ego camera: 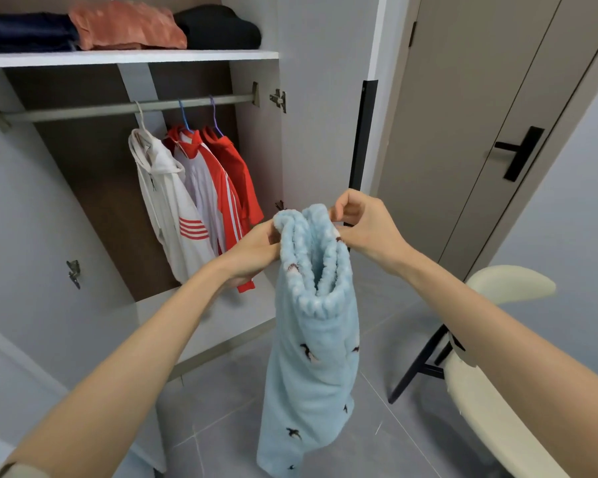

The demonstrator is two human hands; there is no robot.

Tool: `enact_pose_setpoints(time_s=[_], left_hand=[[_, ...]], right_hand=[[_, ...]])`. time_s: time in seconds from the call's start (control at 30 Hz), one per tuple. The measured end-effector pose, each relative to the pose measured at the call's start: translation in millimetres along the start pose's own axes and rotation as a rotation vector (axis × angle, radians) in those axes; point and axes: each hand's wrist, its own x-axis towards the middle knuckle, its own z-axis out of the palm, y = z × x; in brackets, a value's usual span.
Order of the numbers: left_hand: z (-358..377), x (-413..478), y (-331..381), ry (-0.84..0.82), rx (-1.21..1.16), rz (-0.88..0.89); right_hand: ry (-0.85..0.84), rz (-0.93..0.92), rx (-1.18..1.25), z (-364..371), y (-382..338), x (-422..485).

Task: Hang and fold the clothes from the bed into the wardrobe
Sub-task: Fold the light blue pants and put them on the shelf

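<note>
A fluffy light-blue garment [311, 367] printed with small dark birds hangs in front of me, its ribbed waistband gaping open at the top. My left hand [252, 251] grips the left side of the waistband. My right hand [363, 224] pinches the right side. The open wardrobe [256, 153] stands just behind. On its rail [118, 106] hang a white hooded jacket [170, 208], a white-and-red jacket [208, 188] and a red top [237, 174]. The bed is not in view.
The upper shelf [128, 57] holds folded navy, orange and black clothes. A cream chair [491, 384] with dark legs stands at the right, close to my right forearm. A grey door [480, 139] with a black handle is behind it. Grey floor tiles lie below.
</note>
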Motion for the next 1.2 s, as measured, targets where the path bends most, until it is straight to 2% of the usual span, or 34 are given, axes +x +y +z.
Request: enact_pose_setpoints(time_s=[0.1, 0.23, 0.33, 0.47, 0.6, 0.67, 0.77, 0.9, 1.0, 1.1, 1.2], left_hand=[[8, 4, -4, 0.028, -0.023, 0.024], [13, 11, -19, 0.242, -0.04, 0.109], [10, 13, -33, 0.362, -0.026, 0.073], [10, 16, -39, 0.352, -0.004, 0.076], [14, 20, -36, 0.319, -0.015, 0.096], [17, 21, -33, 0.284, -0.015, 0.11], [19, 23, -26, 0.211, 0.039, 0.129], [5, 20, -25, 0.213, 0.204, 0.173], [-3, 19, -24, 0.161, 0.377, 0.193], [-2, 21, -15, 0.148, 0.351, 0.161], [4, 20, -14, 0.088, 0.158, 0.038]], right_hand=[[-0.027, 0.004, -0.094, -10, 2, -2], [-0.005, -0.01, -0.24, -23, 3, -6], [-0.111, -0.037, -0.354, -29, 3, -18], [-0.373, 0.089, -0.623, -33, 11, -37], [-0.535, 0.324, -0.869, -40, 16, -41], [-0.563, 0.35, -0.964, -36, 24, -44], [-0.454, 0.321, -1.029, -26, 35, -47], [-0.112, 0.196, -1.113, -45, 31, -40], [0.117, 0.047, -1.066, -58, 28, -37], [0.175, 0.062, -0.884, -58, 27, -38], [0.156, 0.16, -0.687, -63, 27, -42]])
